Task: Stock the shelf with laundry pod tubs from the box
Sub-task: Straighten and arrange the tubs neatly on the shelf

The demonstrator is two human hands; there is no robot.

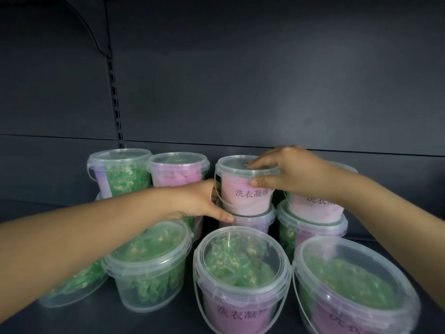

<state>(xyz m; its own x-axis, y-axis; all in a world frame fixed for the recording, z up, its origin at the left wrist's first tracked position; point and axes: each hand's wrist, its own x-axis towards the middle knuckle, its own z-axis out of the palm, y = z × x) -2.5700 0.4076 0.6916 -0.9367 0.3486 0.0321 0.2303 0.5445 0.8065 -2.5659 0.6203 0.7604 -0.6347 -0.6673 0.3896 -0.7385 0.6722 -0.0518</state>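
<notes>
Toward the back of the dark grey metal shelf (361, 239), both bare forearms reach forward to one clear plastic tub with a pink label and a snap-on lid (243, 189), which sits stacked on a second-tier position atop another clear tub (250, 219). The right hand (286, 172) arches over it, fingers spread on the lid and thumb pressed under the rim, gripping the tub's top. The left hand (199, 201) cups the tub's left side, thumb stretched along its base; its fingers are hidden behind the tub. Black Chinese characters on the pink label are partly covered by the right hand. More clear lidded tubs holding green pods (240, 268) crowd the shelf's front edge, the nearest cut off by the frame and blurred.
</notes>
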